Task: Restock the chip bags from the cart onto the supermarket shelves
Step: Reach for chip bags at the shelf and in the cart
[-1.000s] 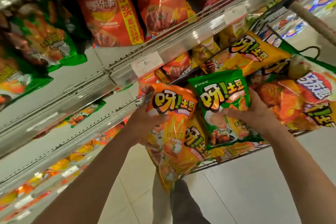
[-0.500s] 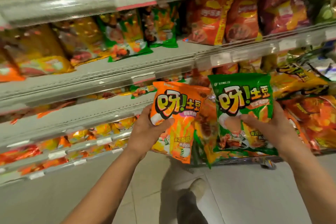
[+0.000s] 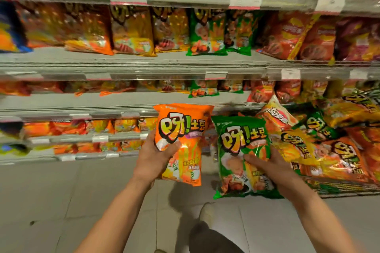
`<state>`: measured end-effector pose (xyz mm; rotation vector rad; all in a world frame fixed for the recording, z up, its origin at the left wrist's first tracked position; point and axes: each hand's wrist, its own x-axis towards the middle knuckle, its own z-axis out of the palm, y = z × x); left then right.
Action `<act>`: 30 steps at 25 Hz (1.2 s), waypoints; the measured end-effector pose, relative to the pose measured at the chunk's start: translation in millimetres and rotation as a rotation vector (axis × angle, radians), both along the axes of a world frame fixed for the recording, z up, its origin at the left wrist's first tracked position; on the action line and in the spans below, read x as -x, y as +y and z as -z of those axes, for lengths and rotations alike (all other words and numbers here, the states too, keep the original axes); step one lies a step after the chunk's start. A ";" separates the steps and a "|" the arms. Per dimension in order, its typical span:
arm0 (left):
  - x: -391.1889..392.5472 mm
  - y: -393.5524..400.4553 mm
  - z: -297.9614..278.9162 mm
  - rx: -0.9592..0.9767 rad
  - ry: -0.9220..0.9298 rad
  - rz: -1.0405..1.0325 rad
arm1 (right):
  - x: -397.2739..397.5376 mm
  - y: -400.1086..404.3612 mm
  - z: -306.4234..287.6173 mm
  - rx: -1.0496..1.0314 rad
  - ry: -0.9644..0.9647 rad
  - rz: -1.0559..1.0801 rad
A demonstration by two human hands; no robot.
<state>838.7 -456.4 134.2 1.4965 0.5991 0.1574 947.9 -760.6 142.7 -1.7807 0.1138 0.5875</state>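
The left hand (image 3: 154,156) clamps its fingers on an orange chip bag (image 3: 181,144), held up near the shelves (image 3: 131,100). The right hand (image 3: 265,168) grips a green chip bag (image 3: 240,150) just left of the heaped cart (image 3: 329,187). Both bags look light, puffy, slick and crushable; hold them gently by the sides.

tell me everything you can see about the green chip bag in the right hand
The green chip bag is a glossy, puffed foil-like pouch with large yellow-orange cartoon lettering across its upper half and snack pictures below. It looks sealed and full, with crimped top and bottom edges. It is held roughly upright, tilted slightly, facing the camera. The right hand grips its lower right side, thumb across the front. It hangs above the floor, just left of the cart's pile, beside the orange bag.
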 end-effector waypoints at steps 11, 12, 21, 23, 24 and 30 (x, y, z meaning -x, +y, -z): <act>-30.6 -19.1 -12.7 -0.047 0.003 -0.110 | -109.5 38.6 41.2 -0.144 0.234 -0.179; -42.0 -25.5 -11.7 -0.066 0.012 -0.123 | -126.8 39.5 47.9 -0.172 0.266 -0.210; -125.6 -96.2 -4.1 -0.049 0.105 -0.272 | -278.0 52.0 88.2 -0.209 0.398 -0.201; -132.4 -105.4 -3.2 -0.044 0.131 -0.283 | -308.9 56.3 95.1 -0.231 0.407 -0.208; -133.4 -107.9 -3.5 -0.043 0.143 -0.294 | -320.9 58.0 96.4 -0.242 0.398 -0.202; -132.1 -110.8 0.9 -0.068 0.247 -0.388 | -400.4 59.8 114.4 -0.270 0.330 -0.055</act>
